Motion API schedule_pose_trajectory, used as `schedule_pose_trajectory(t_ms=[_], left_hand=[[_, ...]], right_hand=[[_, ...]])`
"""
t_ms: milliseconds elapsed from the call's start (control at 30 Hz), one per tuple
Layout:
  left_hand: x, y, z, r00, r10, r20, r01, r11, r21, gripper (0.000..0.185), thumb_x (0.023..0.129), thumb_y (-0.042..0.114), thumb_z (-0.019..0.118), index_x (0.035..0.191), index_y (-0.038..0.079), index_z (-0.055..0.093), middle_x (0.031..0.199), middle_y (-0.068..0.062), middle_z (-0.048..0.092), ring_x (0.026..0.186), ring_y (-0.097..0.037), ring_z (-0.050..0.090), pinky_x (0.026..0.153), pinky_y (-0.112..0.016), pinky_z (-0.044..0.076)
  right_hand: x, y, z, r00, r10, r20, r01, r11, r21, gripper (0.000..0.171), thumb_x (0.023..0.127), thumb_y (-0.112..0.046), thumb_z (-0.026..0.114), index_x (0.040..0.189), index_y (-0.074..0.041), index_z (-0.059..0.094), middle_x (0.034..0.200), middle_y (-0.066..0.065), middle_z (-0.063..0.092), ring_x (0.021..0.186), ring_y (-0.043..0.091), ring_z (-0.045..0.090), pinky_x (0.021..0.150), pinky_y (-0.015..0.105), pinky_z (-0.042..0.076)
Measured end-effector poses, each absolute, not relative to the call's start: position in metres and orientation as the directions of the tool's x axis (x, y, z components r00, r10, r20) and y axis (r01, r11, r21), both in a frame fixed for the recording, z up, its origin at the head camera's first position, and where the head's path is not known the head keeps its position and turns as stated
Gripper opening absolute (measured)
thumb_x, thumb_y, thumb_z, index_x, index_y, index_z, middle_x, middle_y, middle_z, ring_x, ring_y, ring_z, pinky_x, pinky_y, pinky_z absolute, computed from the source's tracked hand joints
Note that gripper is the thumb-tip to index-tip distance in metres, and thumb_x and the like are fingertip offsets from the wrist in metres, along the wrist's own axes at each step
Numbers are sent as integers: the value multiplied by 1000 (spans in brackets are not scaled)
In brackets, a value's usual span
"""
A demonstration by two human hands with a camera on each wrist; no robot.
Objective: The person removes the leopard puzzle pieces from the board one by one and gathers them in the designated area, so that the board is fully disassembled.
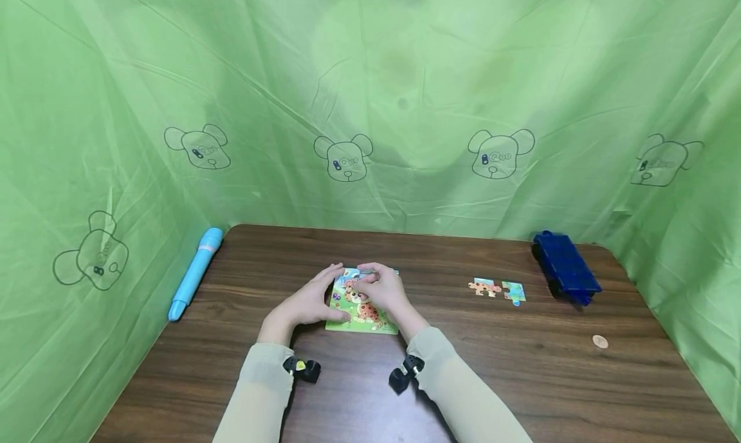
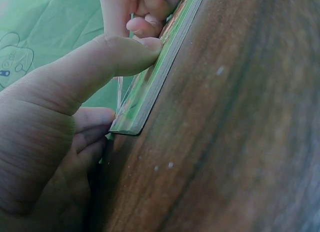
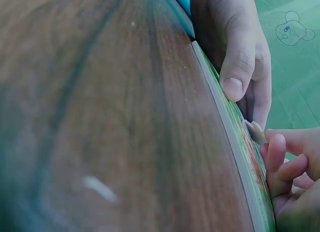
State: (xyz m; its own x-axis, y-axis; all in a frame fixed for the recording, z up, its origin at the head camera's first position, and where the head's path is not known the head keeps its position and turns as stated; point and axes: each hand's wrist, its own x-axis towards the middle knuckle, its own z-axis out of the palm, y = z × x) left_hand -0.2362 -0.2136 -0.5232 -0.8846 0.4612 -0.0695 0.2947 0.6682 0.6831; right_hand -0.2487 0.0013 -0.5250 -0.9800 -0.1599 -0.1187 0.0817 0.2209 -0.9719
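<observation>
Puzzle board: we find a flat, square board with a green rim and a printed orange spotted animal (image 1: 361, 326) lying on the brown wood-grain table (image 1: 370, 382), between the two hands and partly covered by both.
Left hand: the person's left hand (image 1: 307, 303) is at the board's left side, fingers extended and unclenched. We see its thumb resting on the board's face, the other fingers along the left edge.
Right hand: the person's right hand (image 1: 384, 293) is over the upper right part of the board, fingers bent, pinching a thin card-like piece (image 3: 256, 135).
Pinched piece: in the right-wrist view we note it tilted up at the board's face, between the right fingertips and near the left thumb; its print is too hidden to read.
Loose pieces: well to the right of the right hand we log an orange-and-blue jigsaw piece (image 1: 485, 287) and, just beside it, a blue-and-green jigsaw piece (image 1: 513, 292).
Table, right: a dark blue toy vehicle (image 1: 566, 267) stands near the far right corner; a pale round disc (image 1: 600, 341) lies nearer us.
Table, left: a light blue microphone-shaped object (image 1: 195, 274) lies along the edge.
Backdrop: green cloth (image 1: 405, 96) with outlined animal heads.
</observation>
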Motion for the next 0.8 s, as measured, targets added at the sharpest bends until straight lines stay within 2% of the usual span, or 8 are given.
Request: schedule_pose_trajectory(t_ms=[400,700,800], left_hand=[[-237,-213,-524,-889,452,-72,289,677,677,115,71,52,88,161,14,28,169,-2,16,154,-26,13,120,-55,21],[-238,-213,-527,-889,453,-68,296,683,668,117,70,56,88,161,14,28,169,-3,16,154,-27,14,120,-54,22],[-238,-214,-527,-890,450,-71,292,684,668,116,70,56,88,161,16,28,169,-2,16,154,-27,14,119,-55,22]], right_hand=[[-247,6,-527,-974,-202,-104,78,133,-988,44,86,-11,81,127,-9,66,90,6,74,67,19,70,60,32,59],[-245,13,-524,-966,-237,-104,91,64,-994,46,89,-12,79,132,-10,62,94,8,70,73,21,68,57,26,54],[-244,17,-522,-965,-243,-97,88,49,-995,48,89,-13,79,134,-11,61,95,9,69,76,23,67,59,28,54]])
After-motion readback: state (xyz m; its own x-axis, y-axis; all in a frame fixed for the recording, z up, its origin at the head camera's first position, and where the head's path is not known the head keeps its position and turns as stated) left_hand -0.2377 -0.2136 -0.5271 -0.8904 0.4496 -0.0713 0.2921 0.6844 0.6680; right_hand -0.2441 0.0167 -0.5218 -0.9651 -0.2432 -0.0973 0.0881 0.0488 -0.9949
